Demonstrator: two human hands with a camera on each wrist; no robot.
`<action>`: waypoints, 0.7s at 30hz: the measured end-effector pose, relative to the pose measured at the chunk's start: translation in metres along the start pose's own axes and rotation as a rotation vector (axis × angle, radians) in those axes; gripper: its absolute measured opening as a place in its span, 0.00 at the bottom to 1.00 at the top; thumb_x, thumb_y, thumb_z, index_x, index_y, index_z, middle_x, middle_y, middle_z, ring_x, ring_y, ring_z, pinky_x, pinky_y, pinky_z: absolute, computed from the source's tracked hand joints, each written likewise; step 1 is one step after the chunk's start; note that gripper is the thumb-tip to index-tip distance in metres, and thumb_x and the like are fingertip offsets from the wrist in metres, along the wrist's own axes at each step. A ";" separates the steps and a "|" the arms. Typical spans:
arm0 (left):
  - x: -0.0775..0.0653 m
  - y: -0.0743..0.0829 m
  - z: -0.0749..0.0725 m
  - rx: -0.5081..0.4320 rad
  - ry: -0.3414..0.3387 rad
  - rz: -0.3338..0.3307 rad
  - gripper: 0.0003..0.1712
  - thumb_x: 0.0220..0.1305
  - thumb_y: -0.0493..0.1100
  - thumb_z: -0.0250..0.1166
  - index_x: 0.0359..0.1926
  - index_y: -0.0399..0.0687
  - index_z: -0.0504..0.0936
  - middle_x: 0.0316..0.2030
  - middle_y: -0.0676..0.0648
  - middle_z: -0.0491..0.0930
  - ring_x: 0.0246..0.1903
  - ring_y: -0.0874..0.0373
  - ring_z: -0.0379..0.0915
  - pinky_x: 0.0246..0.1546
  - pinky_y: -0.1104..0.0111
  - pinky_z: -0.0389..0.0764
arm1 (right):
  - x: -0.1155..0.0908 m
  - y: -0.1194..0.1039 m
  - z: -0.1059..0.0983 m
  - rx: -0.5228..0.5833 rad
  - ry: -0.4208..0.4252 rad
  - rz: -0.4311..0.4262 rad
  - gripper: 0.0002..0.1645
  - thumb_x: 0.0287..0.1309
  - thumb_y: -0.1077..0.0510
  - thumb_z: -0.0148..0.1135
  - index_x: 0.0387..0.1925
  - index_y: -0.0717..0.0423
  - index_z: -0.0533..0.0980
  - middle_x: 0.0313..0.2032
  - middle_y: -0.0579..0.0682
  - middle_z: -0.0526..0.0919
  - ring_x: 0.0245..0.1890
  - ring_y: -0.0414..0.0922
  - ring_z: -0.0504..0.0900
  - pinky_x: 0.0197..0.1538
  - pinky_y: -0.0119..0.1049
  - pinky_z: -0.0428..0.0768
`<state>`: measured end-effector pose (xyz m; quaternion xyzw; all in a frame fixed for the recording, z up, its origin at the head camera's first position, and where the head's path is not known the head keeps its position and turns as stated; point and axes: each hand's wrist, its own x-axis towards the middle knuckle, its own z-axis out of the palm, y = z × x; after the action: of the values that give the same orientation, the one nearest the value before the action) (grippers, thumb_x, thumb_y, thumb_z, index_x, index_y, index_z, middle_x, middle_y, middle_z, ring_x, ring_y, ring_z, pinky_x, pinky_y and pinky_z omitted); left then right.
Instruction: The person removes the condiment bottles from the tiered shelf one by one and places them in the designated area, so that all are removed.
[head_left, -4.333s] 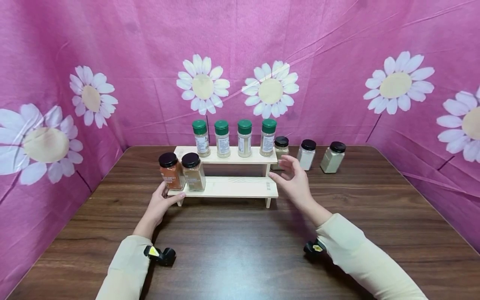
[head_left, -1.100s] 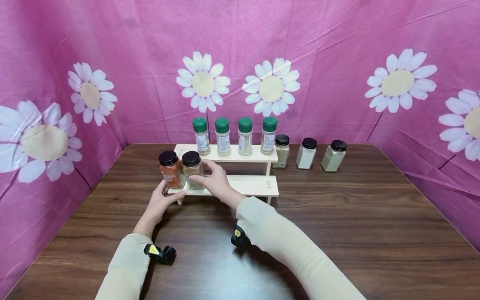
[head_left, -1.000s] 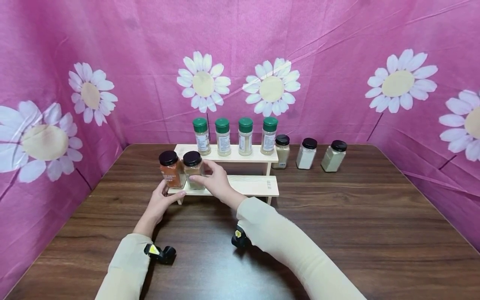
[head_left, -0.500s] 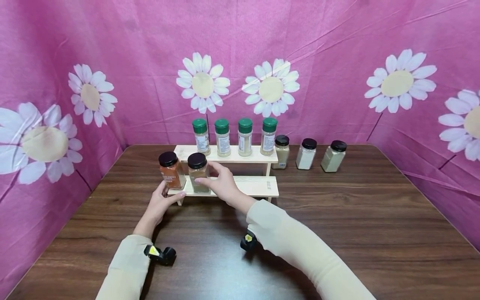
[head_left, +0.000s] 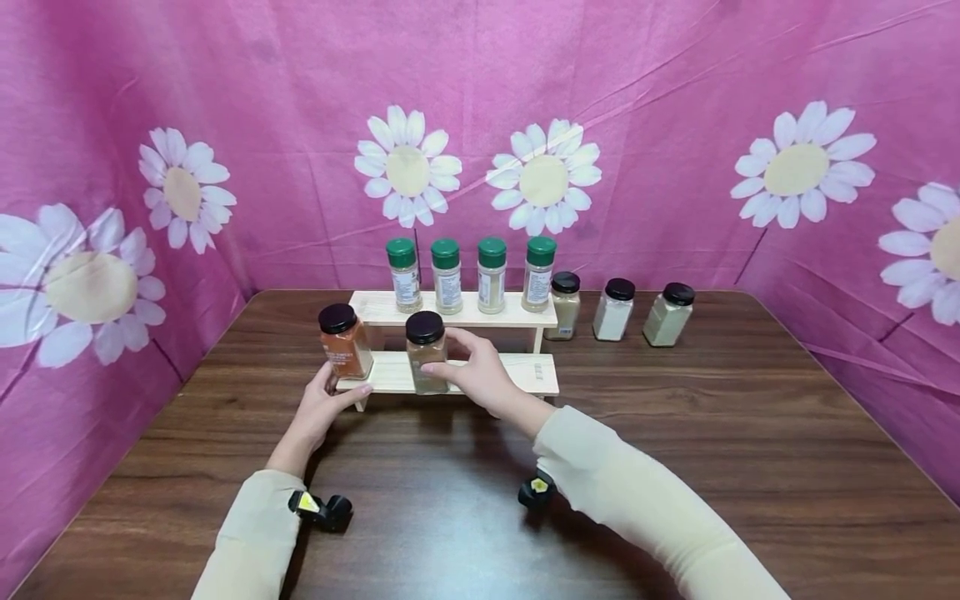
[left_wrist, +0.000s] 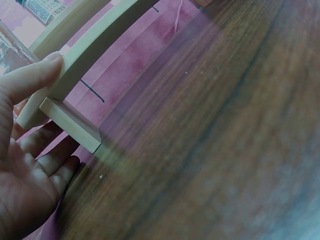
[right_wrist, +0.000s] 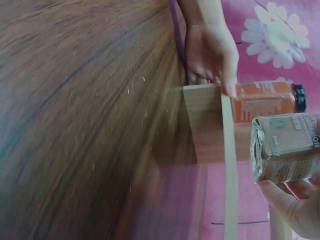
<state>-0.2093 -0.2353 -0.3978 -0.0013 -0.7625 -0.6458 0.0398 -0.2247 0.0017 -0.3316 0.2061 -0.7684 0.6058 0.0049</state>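
A two-tier wooden spice rack (head_left: 487, 377) stands on the table. My left hand (head_left: 315, 408) grips the left end of its lower tier, thumb on the front edge and fingers round the end by the leg (left_wrist: 72, 125). Above that tier, near its middle, my right hand (head_left: 480, 373) holds a black-capped spice jar of brown powder (head_left: 426, 358), thumb on the front and fingers behind. In the right wrist view the base of this brown jar (right_wrist: 287, 147) shows, a small gap from the shelf edge. A jar of orange-red spice (head_left: 347, 348) stands at the tier's left end, beside my left hand.
Several green-capped spice bottles (head_left: 447, 287) stand in a row on the upper tier. Three black-capped jars stand right of the rack: a tan jar (head_left: 564, 312), a white jar (head_left: 613, 315) and a pale green jar (head_left: 667, 321). A pink flowered cloth (head_left: 645, 167) hangs behind the table.
My right hand came from the rack's right side, took the brown spice jar beside the orange-red one and has moved it right and slightly nearer. My left hand has stayed on the rack.
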 end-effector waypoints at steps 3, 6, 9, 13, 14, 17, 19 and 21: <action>0.000 0.000 0.001 -0.013 -0.004 0.000 0.38 0.50 0.35 0.63 0.60 0.40 0.55 0.55 0.38 0.62 0.51 0.57 0.56 0.47 0.71 0.59 | -0.004 -0.001 -0.012 -0.020 0.010 0.002 0.29 0.39 0.59 0.69 0.48 0.55 0.72 0.44 0.47 0.76 0.43 0.42 0.72 0.43 0.36 0.70; 0.000 0.000 0.001 -0.018 -0.001 -0.005 0.38 0.50 0.35 0.63 0.60 0.40 0.55 0.56 0.38 0.62 0.52 0.56 0.55 0.49 0.69 0.58 | -0.007 -0.002 -0.022 -0.042 0.020 0.002 0.29 0.39 0.59 0.69 0.48 0.56 0.73 0.44 0.47 0.76 0.43 0.43 0.72 0.44 0.37 0.70; 0.000 0.000 0.001 -0.013 0.001 -0.008 0.38 0.50 0.35 0.64 0.60 0.40 0.55 0.56 0.38 0.61 0.53 0.56 0.55 0.49 0.69 0.57 | -0.011 -0.004 -0.032 -0.050 0.031 0.010 0.29 0.38 0.60 0.69 0.48 0.56 0.73 0.43 0.49 0.77 0.42 0.43 0.73 0.44 0.36 0.70; 0.001 -0.001 0.000 -0.002 0.003 -0.011 0.38 0.50 0.36 0.64 0.60 0.40 0.55 0.55 0.38 0.62 0.51 0.57 0.56 0.46 0.71 0.60 | -0.016 -0.006 -0.044 -0.025 0.033 0.021 0.30 0.39 0.61 0.68 0.49 0.58 0.71 0.41 0.51 0.77 0.41 0.45 0.74 0.43 0.36 0.71; 0.001 -0.001 0.000 -0.001 0.003 -0.011 0.38 0.50 0.36 0.64 0.60 0.40 0.55 0.55 0.38 0.62 0.51 0.58 0.56 0.46 0.72 0.60 | -0.017 -0.006 -0.047 -0.018 0.032 0.021 0.30 0.40 0.61 0.68 0.50 0.58 0.71 0.41 0.52 0.77 0.41 0.45 0.74 0.42 0.36 0.71; 0.001 -0.001 0.001 -0.006 0.003 -0.008 0.38 0.50 0.35 0.63 0.60 0.40 0.55 0.55 0.38 0.62 0.50 0.58 0.57 0.46 0.72 0.60 | -0.020 -0.006 -0.057 -0.013 0.030 0.020 0.30 0.41 0.62 0.67 0.50 0.59 0.70 0.41 0.54 0.77 0.42 0.47 0.74 0.43 0.37 0.71; 0.001 -0.001 0.001 -0.009 0.002 -0.004 0.38 0.50 0.35 0.64 0.60 0.40 0.55 0.55 0.38 0.62 0.51 0.58 0.57 0.47 0.71 0.59 | -0.022 -0.006 -0.064 -0.017 0.030 0.018 0.29 0.41 0.62 0.67 0.50 0.60 0.70 0.41 0.55 0.77 0.42 0.47 0.74 0.43 0.38 0.71; 0.001 -0.001 0.001 -0.014 0.002 0.000 0.38 0.50 0.35 0.64 0.60 0.40 0.56 0.55 0.38 0.62 0.51 0.58 0.56 0.48 0.70 0.58 | -0.024 -0.005 -0.071 -0.031 0.033 0.017 0.29 0.42 0.62 0.66 0.50 0.61 0.70 0.42 0.55 0.77 0.42 0.47 0.74 0.43 0.38 0.71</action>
<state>-0.2105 -0.2340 -0.3985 -0.0012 -0.7579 -0.6511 0.0405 -0.2182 0.0747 -0.3146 0.1892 -0.7792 0.5973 0.0157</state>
